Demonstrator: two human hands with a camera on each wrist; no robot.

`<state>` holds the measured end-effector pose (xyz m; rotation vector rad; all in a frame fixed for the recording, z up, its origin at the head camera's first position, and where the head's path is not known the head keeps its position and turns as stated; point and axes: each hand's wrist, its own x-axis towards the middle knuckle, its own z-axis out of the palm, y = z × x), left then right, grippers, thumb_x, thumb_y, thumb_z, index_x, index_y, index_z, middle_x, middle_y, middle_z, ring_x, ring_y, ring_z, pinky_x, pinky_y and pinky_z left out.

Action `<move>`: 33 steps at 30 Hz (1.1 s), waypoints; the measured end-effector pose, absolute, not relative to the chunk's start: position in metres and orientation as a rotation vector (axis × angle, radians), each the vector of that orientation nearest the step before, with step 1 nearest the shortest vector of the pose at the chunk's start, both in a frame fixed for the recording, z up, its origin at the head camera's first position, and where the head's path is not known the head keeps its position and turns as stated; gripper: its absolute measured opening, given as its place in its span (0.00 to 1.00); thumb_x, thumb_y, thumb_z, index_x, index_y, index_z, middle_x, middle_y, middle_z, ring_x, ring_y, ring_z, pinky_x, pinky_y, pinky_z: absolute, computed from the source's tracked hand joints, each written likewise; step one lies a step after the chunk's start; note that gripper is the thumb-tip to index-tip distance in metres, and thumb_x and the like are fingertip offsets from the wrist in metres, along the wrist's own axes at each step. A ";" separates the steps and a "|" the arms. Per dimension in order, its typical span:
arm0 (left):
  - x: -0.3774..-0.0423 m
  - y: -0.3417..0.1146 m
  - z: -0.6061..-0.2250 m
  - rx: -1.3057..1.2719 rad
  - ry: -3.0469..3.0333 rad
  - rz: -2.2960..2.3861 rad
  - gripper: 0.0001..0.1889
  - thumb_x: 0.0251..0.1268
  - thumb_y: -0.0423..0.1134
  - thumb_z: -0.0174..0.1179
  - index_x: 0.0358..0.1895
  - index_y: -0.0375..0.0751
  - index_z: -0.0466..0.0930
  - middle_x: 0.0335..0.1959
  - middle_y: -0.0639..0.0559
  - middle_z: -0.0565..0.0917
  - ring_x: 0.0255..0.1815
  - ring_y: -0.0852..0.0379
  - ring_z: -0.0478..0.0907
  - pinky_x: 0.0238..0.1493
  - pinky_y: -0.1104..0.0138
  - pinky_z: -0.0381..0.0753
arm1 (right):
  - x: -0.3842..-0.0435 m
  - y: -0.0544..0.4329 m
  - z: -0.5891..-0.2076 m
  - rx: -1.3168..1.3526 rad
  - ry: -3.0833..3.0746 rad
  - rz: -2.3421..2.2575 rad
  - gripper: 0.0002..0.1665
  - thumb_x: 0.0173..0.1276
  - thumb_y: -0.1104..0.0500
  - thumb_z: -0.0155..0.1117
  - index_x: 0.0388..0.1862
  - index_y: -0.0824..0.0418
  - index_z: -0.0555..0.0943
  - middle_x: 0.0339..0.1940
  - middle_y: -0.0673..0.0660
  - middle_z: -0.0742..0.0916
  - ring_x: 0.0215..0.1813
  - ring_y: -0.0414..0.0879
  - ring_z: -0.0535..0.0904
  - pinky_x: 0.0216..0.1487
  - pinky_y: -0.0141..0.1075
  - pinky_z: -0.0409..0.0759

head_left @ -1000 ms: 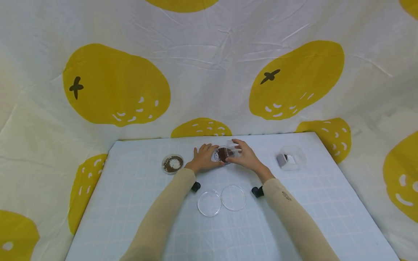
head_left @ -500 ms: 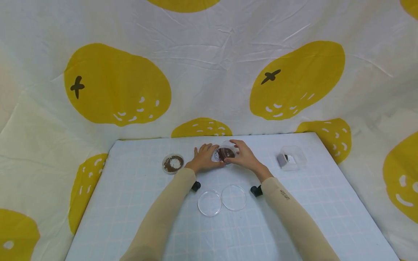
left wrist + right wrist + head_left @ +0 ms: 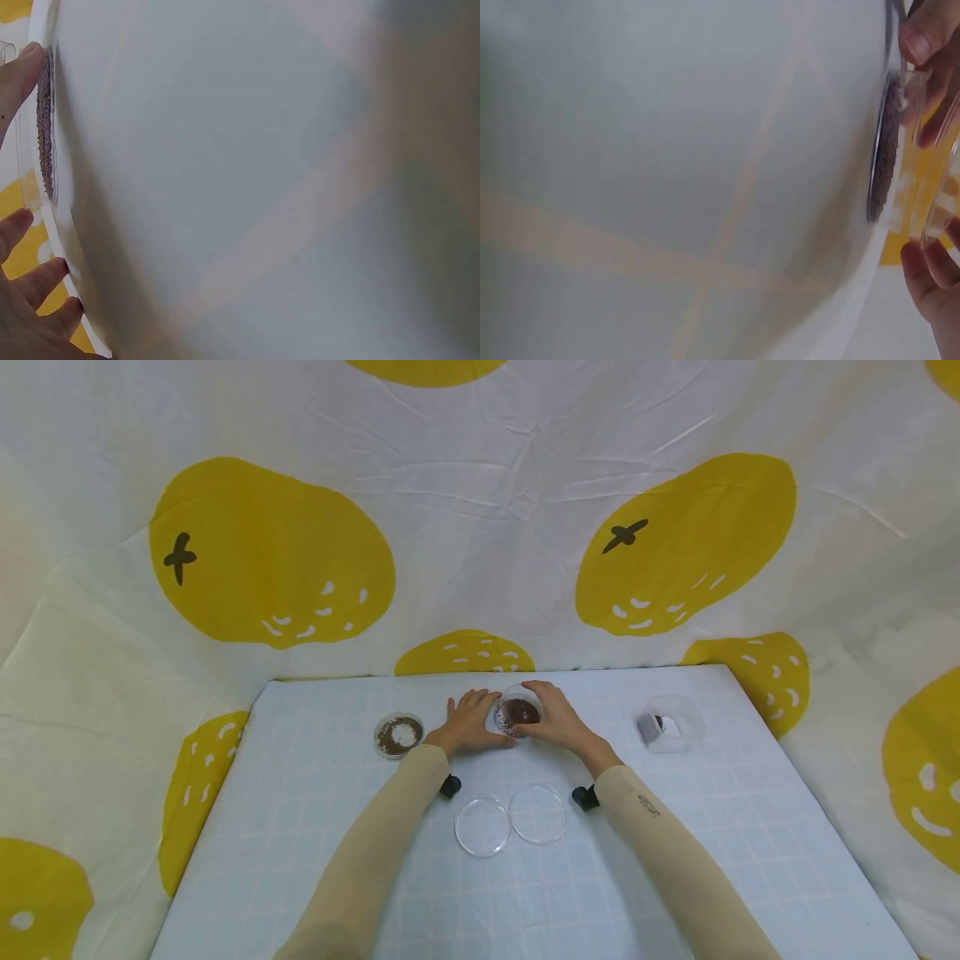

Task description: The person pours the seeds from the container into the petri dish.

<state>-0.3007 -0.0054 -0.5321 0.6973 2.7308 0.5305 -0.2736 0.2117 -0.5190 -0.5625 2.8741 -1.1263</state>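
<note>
A clear round petri dish (image 3: pixel 887 150) with brown granules and some white specks sits on the table near its back edge. My left hand (image 3: pixel 471 723) holds it from the left, thumb and index finger around its rim. Between the thumb and fingers of my right hand (image 3: pixel 558 718) is a clear round lid (image 3: pixel 939 187), tilted over the dish. In the right wrist view a gap shows between lid and dish at the fingertip side. Left of the hands stands a second petri dish (image 3: pixel 399 735), brown granules ringing a white middle.
Two clear round lids (image 3: pixel 482 828) lie side by side, nearer the front, between the forearms. A clear plastic box (image 3: pixel 684 724) with a small grey item (image 3: pixel 649 727) in it stands at the right. Patterned cloth (image 3: pixel 480 527) hangs behind the table (image 3: pixel 315 843).
The lid has moved left with my right hand, from beside the dish to over it, and now tilts less. My left hand stays around the dish.
</note>
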 end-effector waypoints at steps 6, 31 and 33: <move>-0.301 -0.005 -0.532 0.709 2.725 0.523 0.57 0.52 0.73 0.65 0.80 0.49 0.52 0.80 0.44 0.53 0.80 0.40 0.44 0.71 0.34 0.38 | -0.277 0.207 -0.520 -0.585 2.905 -1.001 0.53 0.56 0.49 0.81 0.74 0.68 0.65 0.72 0.66 0.71 0.73 0.63 0.62 0.72 0.57 0.60; -0.303 -0.007 -0.536 0.718 2.717 0.518 0.55 0.53 0.69 0.67 0.80 0.48 0.53 0.80 0.45 0.53 0.80 0.42 0.44 0.72 0.35 0.38 | -0.283 0.200 -0.530 -0.583 2.886 -0.911 0.52 0.57 0.52 0.80 0.74 0.68 0.64 0.71 0.67 0.72 0.71 0.63 0.64 0.71 0.56 0.62; -0.304 -0.007 -0.537 0.717 2.718 0.526 0.55 0.53 0.69 0.68 0.80 0.48 0.53 0.80 0.45 0.53 0.80 0.42 0.44 0.72 0.35 0.38 | -0.284 0.200 -0.531 -0.587 2.885 -0.908 0.52 0.57 0.52 0.80 0.74 0.68 0.64 0.71 0.67 0.72 0.71 0.63 0.64 0.71 0.55 0.62</move>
